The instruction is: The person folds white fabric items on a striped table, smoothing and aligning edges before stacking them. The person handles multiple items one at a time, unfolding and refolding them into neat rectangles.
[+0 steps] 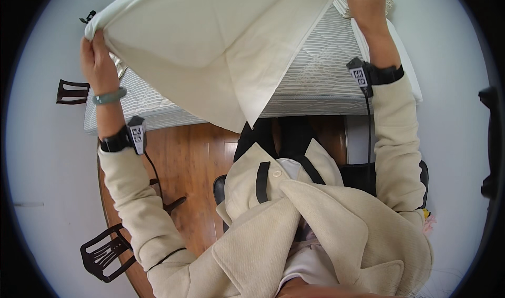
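A cream cloth (210, 40) hangs spread out between my two raised hands, above a mattress (326, 61) with grey and white stripes. My left hand (98, 63) is closed on its left edge, where the fabric is bunched and rolled. At the far right my right hand (368, 3) grips the opposite corner; its fingertips are partly cut off by the top of the picture. The cloth's lower part dips to a folded point in front of the mattress's near edge, over my lap. Its far edge runs out of view.
A stack of folded cream fabric (344, 4) and a white folded piece (407, 61) lie at the mattress's right end. Dark wooden chairs (105, 253) stand to the left on the brown wooden floor (197, 156). Cables run from the black devices (138, 135) on both my wrists.
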Tool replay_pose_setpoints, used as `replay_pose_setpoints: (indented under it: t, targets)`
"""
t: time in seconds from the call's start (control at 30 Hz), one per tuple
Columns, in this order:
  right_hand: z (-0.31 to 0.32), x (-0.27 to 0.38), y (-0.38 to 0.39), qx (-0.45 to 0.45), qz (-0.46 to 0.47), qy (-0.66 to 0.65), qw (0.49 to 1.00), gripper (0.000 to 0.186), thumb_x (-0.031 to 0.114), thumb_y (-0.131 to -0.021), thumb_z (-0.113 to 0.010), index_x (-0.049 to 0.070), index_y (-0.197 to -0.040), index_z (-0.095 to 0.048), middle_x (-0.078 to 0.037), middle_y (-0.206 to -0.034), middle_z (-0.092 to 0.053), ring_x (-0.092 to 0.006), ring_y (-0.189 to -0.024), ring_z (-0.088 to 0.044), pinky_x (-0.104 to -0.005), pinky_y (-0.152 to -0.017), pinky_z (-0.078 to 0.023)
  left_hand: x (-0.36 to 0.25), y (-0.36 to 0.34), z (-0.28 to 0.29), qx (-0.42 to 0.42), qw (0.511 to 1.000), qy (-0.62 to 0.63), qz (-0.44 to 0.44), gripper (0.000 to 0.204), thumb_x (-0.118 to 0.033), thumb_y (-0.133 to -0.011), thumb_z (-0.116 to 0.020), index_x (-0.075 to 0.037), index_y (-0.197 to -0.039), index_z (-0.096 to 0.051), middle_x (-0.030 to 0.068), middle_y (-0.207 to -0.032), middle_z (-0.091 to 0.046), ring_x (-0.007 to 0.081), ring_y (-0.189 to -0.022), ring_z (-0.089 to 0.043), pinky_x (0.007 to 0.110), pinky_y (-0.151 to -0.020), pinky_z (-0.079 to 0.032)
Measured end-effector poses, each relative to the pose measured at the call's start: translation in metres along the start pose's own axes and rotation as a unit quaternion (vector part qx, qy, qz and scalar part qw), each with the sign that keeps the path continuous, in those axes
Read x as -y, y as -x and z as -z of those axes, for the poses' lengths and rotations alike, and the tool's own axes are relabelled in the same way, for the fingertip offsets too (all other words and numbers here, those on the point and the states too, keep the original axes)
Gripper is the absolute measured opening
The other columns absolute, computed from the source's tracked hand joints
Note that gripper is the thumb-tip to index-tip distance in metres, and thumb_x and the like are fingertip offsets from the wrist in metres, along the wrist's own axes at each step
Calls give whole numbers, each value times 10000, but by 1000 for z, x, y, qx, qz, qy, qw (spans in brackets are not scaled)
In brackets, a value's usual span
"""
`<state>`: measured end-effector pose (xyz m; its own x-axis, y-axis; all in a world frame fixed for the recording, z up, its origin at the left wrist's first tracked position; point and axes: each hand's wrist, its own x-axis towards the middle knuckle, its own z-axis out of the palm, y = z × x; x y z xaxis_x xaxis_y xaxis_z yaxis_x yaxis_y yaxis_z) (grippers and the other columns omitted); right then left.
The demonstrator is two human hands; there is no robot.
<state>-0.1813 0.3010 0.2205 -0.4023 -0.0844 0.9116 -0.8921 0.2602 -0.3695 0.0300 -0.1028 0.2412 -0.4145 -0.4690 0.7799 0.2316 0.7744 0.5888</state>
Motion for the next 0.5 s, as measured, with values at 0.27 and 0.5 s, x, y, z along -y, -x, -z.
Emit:
replay_pose_setpoints:
  t: [0.27,0.5]
  targets:
    - [8,-18,-77,-68,-4,76,995,205,163,-927,-597,-12,-1023,-638,-136,-874,-667,-207,-828,-627,-322,-776,-493,-31,-106,-29,11,991,8,-133,309,-297,-992,-572,8,-1035,-596,80,-894,-586,176,-812,-521,322,-730,-430]
    - [41,-2,-109,-161,72,58,983,237,194,-949,-594,-7,-1057,-657,-90,-907,-684,-174,-862,-627,-304,-787,-501,-78,-118,-40,-75,981,-22,-179,337,-313,-995,-557,15,-1048,-612,78,-910,-610,175,-819,-534,327,-737,-438]
